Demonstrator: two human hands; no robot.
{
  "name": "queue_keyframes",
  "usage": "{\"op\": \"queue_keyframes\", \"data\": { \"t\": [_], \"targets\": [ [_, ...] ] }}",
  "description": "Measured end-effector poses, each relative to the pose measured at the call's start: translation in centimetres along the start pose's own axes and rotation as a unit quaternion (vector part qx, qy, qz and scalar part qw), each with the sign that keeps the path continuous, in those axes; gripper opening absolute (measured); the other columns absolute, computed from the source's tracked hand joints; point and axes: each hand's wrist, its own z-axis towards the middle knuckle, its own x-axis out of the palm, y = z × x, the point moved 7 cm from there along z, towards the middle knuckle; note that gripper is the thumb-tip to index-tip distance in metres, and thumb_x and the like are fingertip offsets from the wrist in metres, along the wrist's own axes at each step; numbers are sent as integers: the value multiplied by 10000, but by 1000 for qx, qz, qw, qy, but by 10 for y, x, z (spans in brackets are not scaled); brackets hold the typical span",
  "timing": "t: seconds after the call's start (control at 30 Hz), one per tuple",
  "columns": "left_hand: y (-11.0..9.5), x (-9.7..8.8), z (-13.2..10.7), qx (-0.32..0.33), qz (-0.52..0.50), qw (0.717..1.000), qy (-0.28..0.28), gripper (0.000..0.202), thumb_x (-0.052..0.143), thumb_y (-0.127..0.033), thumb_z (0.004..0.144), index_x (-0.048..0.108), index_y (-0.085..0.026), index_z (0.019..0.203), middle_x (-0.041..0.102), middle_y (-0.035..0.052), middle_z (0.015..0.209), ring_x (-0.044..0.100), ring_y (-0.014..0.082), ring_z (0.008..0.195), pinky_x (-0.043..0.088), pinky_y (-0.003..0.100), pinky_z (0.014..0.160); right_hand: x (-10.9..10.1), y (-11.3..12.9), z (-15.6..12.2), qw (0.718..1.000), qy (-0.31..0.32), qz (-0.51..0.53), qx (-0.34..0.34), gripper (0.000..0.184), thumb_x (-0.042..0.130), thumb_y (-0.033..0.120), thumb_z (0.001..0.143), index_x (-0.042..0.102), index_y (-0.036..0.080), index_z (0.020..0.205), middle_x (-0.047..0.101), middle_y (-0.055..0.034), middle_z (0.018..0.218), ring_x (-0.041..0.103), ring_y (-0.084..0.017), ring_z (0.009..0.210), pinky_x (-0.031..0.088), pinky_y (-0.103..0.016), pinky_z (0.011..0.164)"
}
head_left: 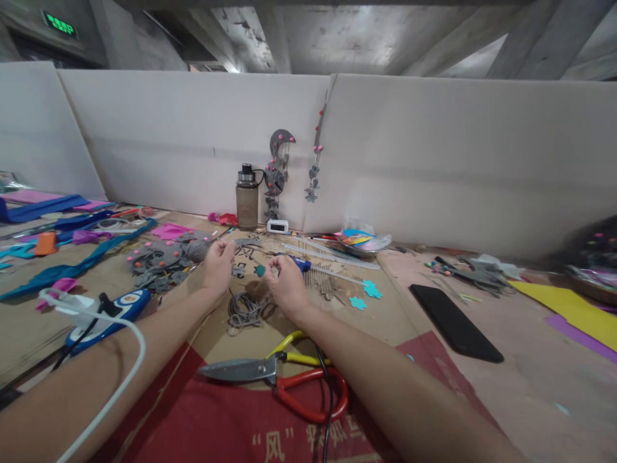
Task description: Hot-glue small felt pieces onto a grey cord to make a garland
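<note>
My left hand (220, 262) is closed in a pinch above the cardboard, beside a thin grey strip (249, 243); what lies between its fingertips is too small to make out. My right hand (285, 284) has its thumb and forefinger pressed together, and a small dark teal piece (259, 271) shows at the fingertips. Whether that piece is held or lies behind them I cannot tell. Below and between the hands is a loose coil of grey cord (245, 312). Just beyond the right hand, a blue glue gun (302, 264) is partly hidden.
Large scissors (241, 370) with red and yellow handles lie in front, a black cable across them. Turquoise flower cutouts (357, 302) and a black phone (456, 321) are at right. A bottle (247, 200) stands by the white partition (434, 141). Grey felt pieces (157, 257) are heaped left.
</note>
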Motion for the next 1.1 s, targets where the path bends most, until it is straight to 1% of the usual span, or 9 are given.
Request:
{"op": "queue_keyframes", "data": {
  "t": [0.13,0.27,0.37,0.47,0.57,0.73,0.83,0.93,1.1],
  "targets": [
    [-5,11,-6,4,7,998,65,249,555,-410,761,475,-184,693,363,-81,475,302,51,380,215,184,374,0,2,0,1000,-1,-4,-4,62,507,220,788,561,198,767,566,-11,790,501,-151,741,382,-277,716],
    [-2,11,-9,-8,53,997,57,171,597,-324,704,509,-180,728,471,-58,534,399,63,424,274,175,387,0,4,0,1000,1,-5,-5,52,521,214,784,565,198,762,569,-13,799,506,-152,752,385,-278,721],
    [1,9,-9,-19,29,998,55,137,570,-289,688,528,-187,769,510,-53,566,431,69,429,284,170,381,0,4,0,1000,1,0,-5,47,527,211,783,564,197,757,568,-12,795,513,-152,763,386,-278,725],
    [3,10,-9,-28,-12,997,73,102,536,-287,684,503,-194,707,501,-55,530,421,73,399,294,177,374,1,3,1,1000,-1,2,-9,44,528,203,781,561,198,752,564,-11,790,510,-152,761,385,-276,719],
    [3,11,-10,-33,-30,995,85,137,512,-315,710,485,-190,659,488,-49,508,413,74,389,300,181,372,1,4,0,1000,-2,-4,-10,45,523,200,781,562,199,759,555,-9,781,495,-148,728,381,-272,697],
    [2,10,-12,-19,11,997,68,243,519,-367,755,478,-184,600,454,-42,481,387,67,378,290,179,361,0,5,0,1000,-3,-14,-6,57,514,209,785,563,193,760,560,-15,783,487,-149,711,376,-273,679],
    [4,9,-11,-27,39,997,64,362,516,-455,784,460,-182,554,438,-35,461,378,65,361,286,185,356,0,6,0,1000,-6,-13,-6,59,512,208,786,565,192,765,566,-18,791,491,-149,713,374,-270,670],
    [5,7,-11,-34,48,997,56,387,534,-510,774,466,-185,575,447,-35,473,390,70,366,281,192,356,0,5,0,1000,-6,-13,-9,59,515,210,786,571,197,770,570,-15,790,491,-147,706,378,-268,668],
    [-1,7,-10,-13,41,998,54,346,570,-510,736,469,-189,652,464,-51,514,383,66,383,275,193,371,2,5,0,1000,-10,-9,-7,53,519,199,776,570,203,764,580,-16,803,521,-153,746,391,-273,702]
  ]
}}
